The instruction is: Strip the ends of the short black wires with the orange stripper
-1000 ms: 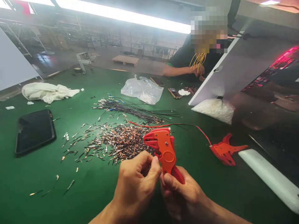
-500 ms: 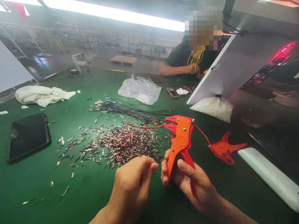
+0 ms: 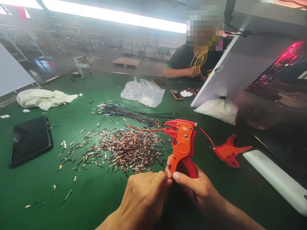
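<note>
Orange plastic wire-stripping pliers [image 3: 183, 143] stand nearly upright in the head view, near the centre of the green felt-covered table [image 3: 35, 191], jaws pointing left and up. The right hand [image 3: 199, 190] is closed around the pliers' red lower handles, thumb laid across the front. The left hand [image 3: 144, 199] is curled into a loose fist just left of the handles, its fingertips touching the right thumb; whether it pinches anything cannot be told.

A thin red wire [image 3: 146, 129] runs from the left to the jaws of the pliers. Just left of the tool lies a heap of short copper-and-black stripped wire ends [image 3: 127, 148]. Beyond the heap lies a bundle of long thin black wires [image 3: 134, 115].

A second pair of red pliers [image 3: 227, 153] lies flat on the table to the right. A black flat tablet [image 3: 30, 139] lies at the left, with a crumpled white cloth [image 3: 44, 97] farther back. A clear crumpled plastic bag [image 3: 144, 92] sits at the far centre. Another person in a dark shirt [image 3: 184, 59] sits at the far side of the table, holding yellow wires [image 3: 199, 60].
</note>
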Tool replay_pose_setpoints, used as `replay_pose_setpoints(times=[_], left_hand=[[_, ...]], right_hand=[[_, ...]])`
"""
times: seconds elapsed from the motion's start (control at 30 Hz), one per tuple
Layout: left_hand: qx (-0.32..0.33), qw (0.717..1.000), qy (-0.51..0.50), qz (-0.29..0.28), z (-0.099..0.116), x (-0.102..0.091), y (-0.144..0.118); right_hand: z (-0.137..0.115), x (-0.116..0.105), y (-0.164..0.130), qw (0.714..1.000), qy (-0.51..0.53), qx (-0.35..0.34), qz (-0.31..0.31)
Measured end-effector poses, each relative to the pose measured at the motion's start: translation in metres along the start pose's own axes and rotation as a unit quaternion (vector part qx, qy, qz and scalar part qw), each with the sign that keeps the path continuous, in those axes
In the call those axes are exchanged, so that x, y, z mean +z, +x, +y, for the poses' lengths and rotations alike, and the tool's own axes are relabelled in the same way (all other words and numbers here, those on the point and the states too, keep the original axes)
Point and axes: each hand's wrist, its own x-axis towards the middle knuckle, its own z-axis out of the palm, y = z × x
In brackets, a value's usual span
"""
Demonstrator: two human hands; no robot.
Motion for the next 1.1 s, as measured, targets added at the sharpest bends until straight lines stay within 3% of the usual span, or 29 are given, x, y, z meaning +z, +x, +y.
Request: replay_pose_setpoints(times=[0.27, 0.43, 0.67, 0.83, 0.97, 1.1], left_hand=[[-0.007, 1.0, -0.006, 0.01, -0.007, -0.008, -0.002], [0.039, 0.999, 0.009, 0.017, -0.005, -0.008, 0.0], [-0.042, 0.999, -0.012, 0.003, -0.009, -0.004, -0.004], [0.015, 0.998, 0.017, 0.052, -0.011, -0.004, 0.0], [0.043, 0.995, 0.08, 0.028, -0.008, -0.007, 0.006], [0.051, 0.996, 0.067, 0.033, -0.008, -0.005, 0.005]], right_hand=[[0.006, -0.009, 0.006, 0.999, 0.049, -0.021, 0.009], [0.001, -0.012, 0.008, 0.996, 0.08, -0.017, 0.023], [0.001, -0.007, 0.007, 0.999, 0.044, -0.014, 0.025], [0.0, -0.007, 0.007, 0.999, 0.052, -0.002, 0.017], [0.001, -0.006, 0.007, 0.998, 0.053, 0.006, 0.018], [0.004, -0.006, 0.008, 0.999, 0.037, 0.0, 0.003]])
